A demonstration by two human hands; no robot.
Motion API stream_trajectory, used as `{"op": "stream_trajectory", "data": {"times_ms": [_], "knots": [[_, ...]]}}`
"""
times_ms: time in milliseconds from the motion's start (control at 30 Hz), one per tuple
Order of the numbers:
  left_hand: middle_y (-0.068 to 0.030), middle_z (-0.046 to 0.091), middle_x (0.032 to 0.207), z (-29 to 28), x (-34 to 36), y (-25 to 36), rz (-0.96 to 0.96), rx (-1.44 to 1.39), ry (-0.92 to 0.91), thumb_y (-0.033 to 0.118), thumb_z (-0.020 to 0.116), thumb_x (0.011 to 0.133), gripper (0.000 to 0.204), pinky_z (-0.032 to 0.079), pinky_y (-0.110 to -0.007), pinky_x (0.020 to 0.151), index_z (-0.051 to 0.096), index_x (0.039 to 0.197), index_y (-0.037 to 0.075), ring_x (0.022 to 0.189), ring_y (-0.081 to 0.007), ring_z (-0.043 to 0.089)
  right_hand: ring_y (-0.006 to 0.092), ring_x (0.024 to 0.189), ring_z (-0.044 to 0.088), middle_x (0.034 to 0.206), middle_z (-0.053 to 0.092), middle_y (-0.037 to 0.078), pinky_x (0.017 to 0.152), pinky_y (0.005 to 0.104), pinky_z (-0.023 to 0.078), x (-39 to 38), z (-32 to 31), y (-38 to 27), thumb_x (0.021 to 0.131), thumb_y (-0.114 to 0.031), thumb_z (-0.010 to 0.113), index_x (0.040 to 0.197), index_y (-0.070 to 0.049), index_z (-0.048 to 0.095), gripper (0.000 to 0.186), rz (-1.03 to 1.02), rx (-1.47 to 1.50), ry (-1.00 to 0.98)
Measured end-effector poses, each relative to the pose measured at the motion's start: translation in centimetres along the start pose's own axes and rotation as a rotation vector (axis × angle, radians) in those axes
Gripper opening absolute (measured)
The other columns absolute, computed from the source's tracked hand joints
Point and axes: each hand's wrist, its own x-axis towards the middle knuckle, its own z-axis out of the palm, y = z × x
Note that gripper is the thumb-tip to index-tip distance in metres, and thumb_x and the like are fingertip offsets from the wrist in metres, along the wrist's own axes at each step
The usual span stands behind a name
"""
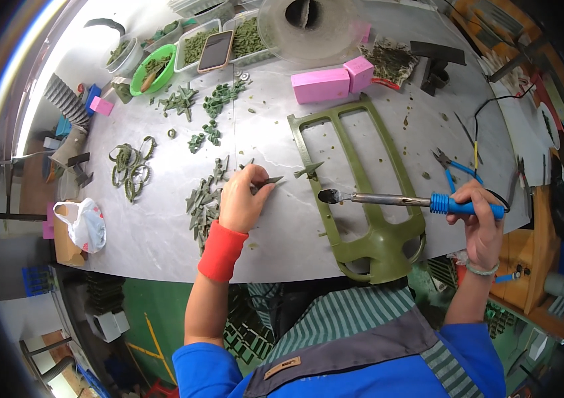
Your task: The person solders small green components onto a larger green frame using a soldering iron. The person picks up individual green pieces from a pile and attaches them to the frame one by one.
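Observation:
My right hand is wrapped round the blue handle of a soldering iron. The iron's metal shaft points left across an olive-green plastic frame, and its broad, dark tip lies over the frame's left bar. A small green spiked piece sticks out from that bar, just beyond the tip. Left of the frame, my left hand pinches a dark green pointed piece between thumb and fingers. A heap of similar pointed pieces lies beside and partly behind this hand.
Pink blocks stand beyond the frame. Blue-handled pliers and the iron's cable lie at right. Green strips and small green clusters are spread at left. Tubs of green parts, a phone and a green bowl line the back.

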Motion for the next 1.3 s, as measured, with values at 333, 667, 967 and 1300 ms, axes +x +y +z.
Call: {"op": "stream_trajectory", "data": {"times_ms": [333,667,967,1300], "knots": [[-0.0053,0.069,0.087,0.8,-1.2,3.6,-0.060,-0.653,-0.164,0.000,0.067,0.086,0.017,0.053,-0.023,0.077,0.070,0.102,-0.002,0.086,-0.0126,0.067,0.0182,0.066,0.064,0.084,0.060,0.009,0.059,0.0290,0.055,0.2,-0.5,0.9,0.094,-0.019,0.055,0.087,0.006,0.064,0.028,0.030,0.044,0.004],[0.0000,0.071,0.087,2.9,-0.4,5.0,0.123,-0.171,-0.010,0.009,0.075,0.079,0.016,0.043,-0.026,0.075,0.076,0.094,0.012,0.078,-0.0122,0.050,0.0186,0.067,0.065,0.084,0.064,0.010,0.062,0.0292,0.055,1.0,0.3,3.0,0.094,-0.016,0.056,0.088,0.006,0.065,0.025,0.099,0.156,0.026],[-0.0038,0.072,0.086,3.3,-0.2,4.1,0.191,-0.099,0.045,0.012,0.076,0.076,0.014,0.047,-0.033,0.078,0.077,0.090,0.013,0.084,-0.0201,0.056,0.0183,0.066,0.064,0.081,0.062,0.010,0.058,0.0288,0.053,1.1,0.8,2.1,0.093,-0.016,0.055,0.083,0.005,0.064,0.025,0.048,0.075,-0.008],[-0.0076,0.065,0.088,0.0,1.4,-1.1,0.200,0.319,0.311,0.007,0.069,0.083,0.013,0.051,-0.030,0.066,0.068,0.094,0.002,0.072,-0.0194,0.063,0.0189,0.062,0.061,0.079,0.059,0.011,0.052,0.0275,0.052,0.1,-0.8,0.9,0.093,-0.016,0.052,0.080,0.003,0.065,0.026,0.019,0.092,-0.106]]}}
